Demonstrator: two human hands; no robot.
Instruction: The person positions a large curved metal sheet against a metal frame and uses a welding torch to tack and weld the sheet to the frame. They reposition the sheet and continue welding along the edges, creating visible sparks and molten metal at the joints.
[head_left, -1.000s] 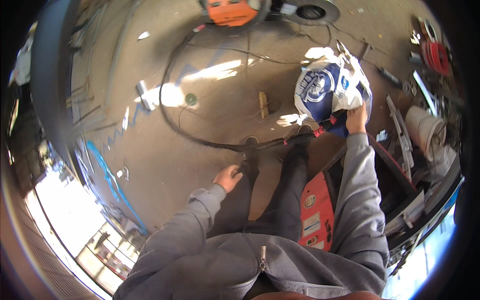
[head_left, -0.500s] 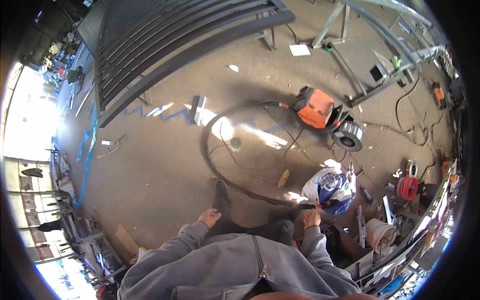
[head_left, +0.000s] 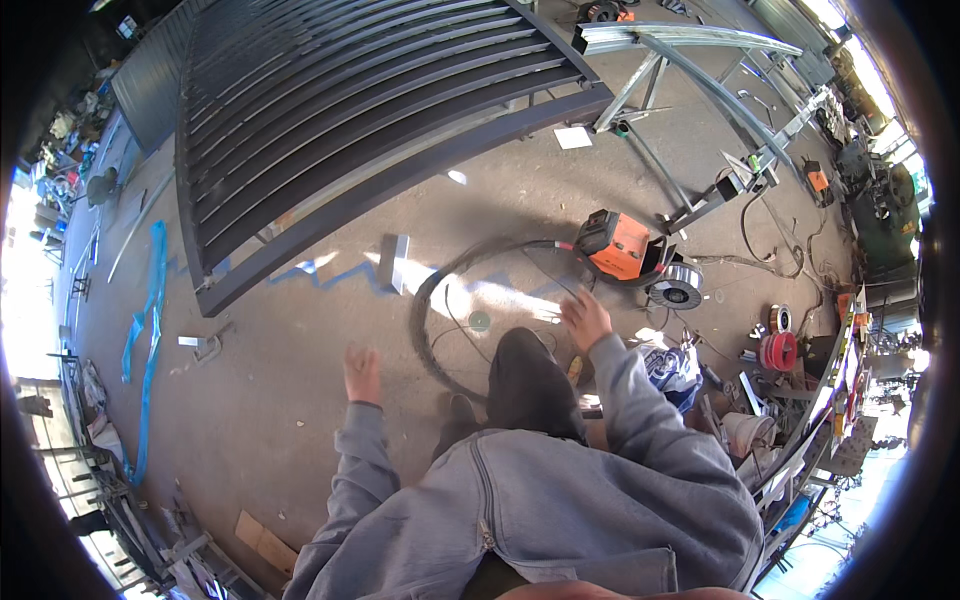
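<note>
The left hand [head_left: 363, 376] and right hand [head_left: 587, 319] seem empty, fingers loosely parted. Left of the orange machine [head_left: 613, 246], the black cable [head_left: 419, 332] looks springy, fairly heavy; its thick curve suits gripping.

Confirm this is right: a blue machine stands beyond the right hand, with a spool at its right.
Not blue: the head view shows an orange and black machine. It does stand beyond the right hand, with a spool at its right.

Grey long-sleeved jacket [head_left: 590, 490], front zip [head_left: 486, 500], dark trousers [head_left: 530, 380]
</note>
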